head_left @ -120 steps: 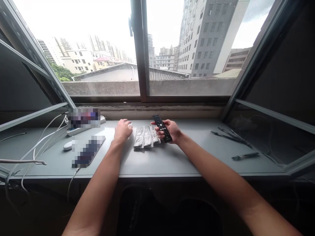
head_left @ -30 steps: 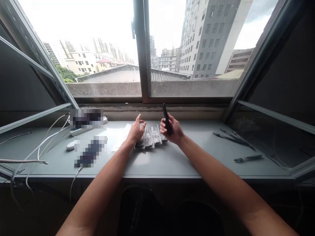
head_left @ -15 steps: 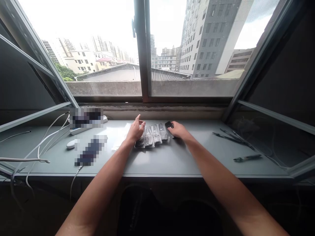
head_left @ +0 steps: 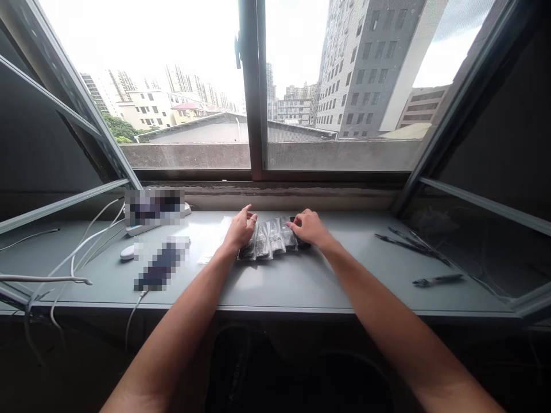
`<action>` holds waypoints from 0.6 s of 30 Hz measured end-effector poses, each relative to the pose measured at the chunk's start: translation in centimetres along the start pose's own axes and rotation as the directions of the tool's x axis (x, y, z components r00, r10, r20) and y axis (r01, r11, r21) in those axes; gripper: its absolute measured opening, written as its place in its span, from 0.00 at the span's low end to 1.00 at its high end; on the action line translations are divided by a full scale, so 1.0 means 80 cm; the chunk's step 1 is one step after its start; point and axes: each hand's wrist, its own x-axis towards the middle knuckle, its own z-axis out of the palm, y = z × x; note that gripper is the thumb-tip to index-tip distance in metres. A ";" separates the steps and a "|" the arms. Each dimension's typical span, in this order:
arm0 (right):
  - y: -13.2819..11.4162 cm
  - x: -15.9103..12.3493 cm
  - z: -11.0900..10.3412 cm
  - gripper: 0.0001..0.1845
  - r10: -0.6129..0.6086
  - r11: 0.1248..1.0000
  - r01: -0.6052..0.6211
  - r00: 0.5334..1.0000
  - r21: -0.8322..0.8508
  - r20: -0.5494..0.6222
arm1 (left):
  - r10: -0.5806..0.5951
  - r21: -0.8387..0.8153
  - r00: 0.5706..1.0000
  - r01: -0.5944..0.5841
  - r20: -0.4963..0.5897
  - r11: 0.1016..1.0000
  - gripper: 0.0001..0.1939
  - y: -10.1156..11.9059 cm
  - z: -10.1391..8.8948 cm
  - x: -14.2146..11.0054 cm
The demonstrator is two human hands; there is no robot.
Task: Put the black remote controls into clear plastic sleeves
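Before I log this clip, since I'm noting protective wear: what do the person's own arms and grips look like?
The left forearm and right forearm are bare, with no sleeve or watch in view. The left grip and right grip are ungloved hands; rings can't be made out.

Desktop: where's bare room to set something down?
Bare: desktop between bagged row and front edge; also from right hand across to dark slim items. Crowded: centre, with left hand at the row; left end, with cables and power strip.

The grey desk (head_left: pixel 293 287) bears plastic packets (head_left: pixel 275 236) and a power strip (head_left: pixel 140 230).
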 end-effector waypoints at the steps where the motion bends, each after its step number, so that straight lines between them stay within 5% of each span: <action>1: 0.000 0.000 0.003 0.19 -0.002 1.000 0.002 1.000 0.002 0.019 | -0.001 0.000 1.000 0.001 0.000 1.000 0.27 0.000 0.000 0.000; 11: 0.003 0.004 0.023 0.15 -0.037 0.998 0.033 0.997 0.055 0.063 | -0.002 -0.003 1.000 0.002 -0.001 1.000 0.27 0.003 -0.001 0.000; 18: -0.005 0.009 0.010 0.14 -0.099 0.948 0.137 0.985 0.287 -0.142 | -0.003 -0.020 0.999 0.002 -0.033 1.000 0.25 0.005 -0.003 0.000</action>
